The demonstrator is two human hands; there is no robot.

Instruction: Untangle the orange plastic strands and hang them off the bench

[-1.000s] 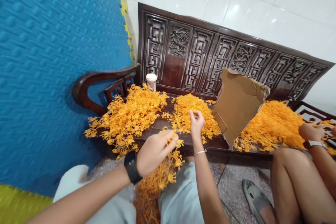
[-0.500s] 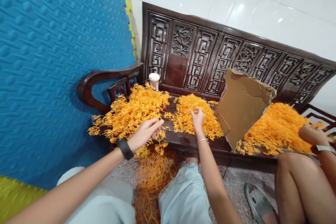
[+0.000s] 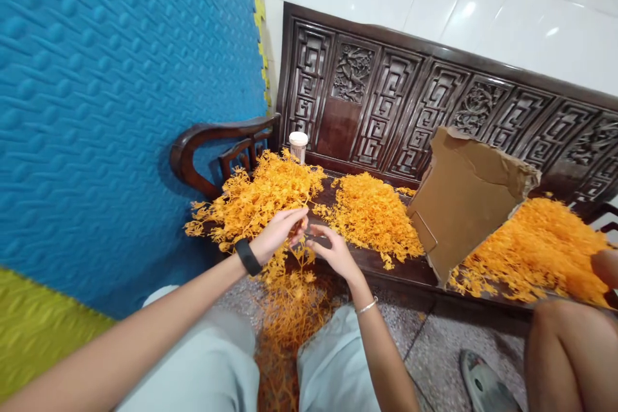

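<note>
Currently, a person's two bare hands meet above a dark wooden tabletop [image 3: 371,261], left of an upright cardboard piece [image 3: 476,199] that serves as the reference for every place here. Farthest left of the cardboard is a blue textured mat [image 3: 120,77], then a curved wooden armrest [image 3: 193,141]. Next, well left of the cardboard, a loose left pile [image 3: 263,193] of branching orange strands spills over the tabletop's edge, with a lidded white tub [image 3: 298,149] behind it. The left hand [image 3: 280,235] is in front of that pile, fingers curled inward; whether they pinch a strand cannot be told. Below it, lower than the cardboard, an orange clump [image 3: 290,299] fills the gap between the person's legs. The right hand [image 3: 335,254], nearer the cardboard, has its thumb and fingers parted, nothing visible between them. It has just left the middle pile [image 3: 376,212], directly left of the cardboard, and come beside the left hand; this suggests the work now centres where the hands meet. Right of the cardboard lies a right pile [image 3: 545,251], with another person's hand [image 3: 606,267] at its far side.
</note>
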